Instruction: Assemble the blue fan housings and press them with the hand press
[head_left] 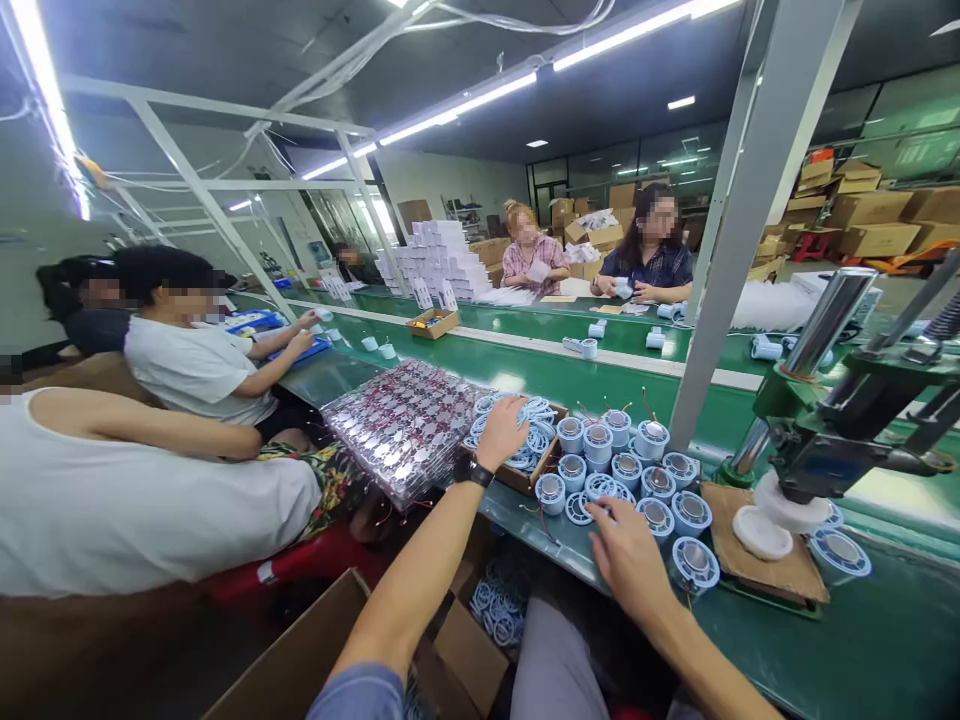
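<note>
My left hand [502, 434], with a dark watch at the wrist, reaches over a cardboard box [519, 480] of light-blue plastic rings [537, 440]. Its fingers bend down at the rings and their tips are hidden, so I cannot tell whether it grips one. My right hand [628, 552] is low over the bench, thumb and fingers apart. Its fingertips touch a few loose slotted rings [600, 487] lying among the round units. Several light-blue cylindrical units with silver round tops [657, 482] stand around that hand, some with thin wires.
A press [832, 450] with a white round pad [762, 532] stands at the right. Left of the box lies a wrapped stack of silver discs [409, 425]. A grey post [750, 220] rises behind the units. Co-workers sit at left and across the green conveyor [495, 345]. More rings [501, 605] lie below.
</note>
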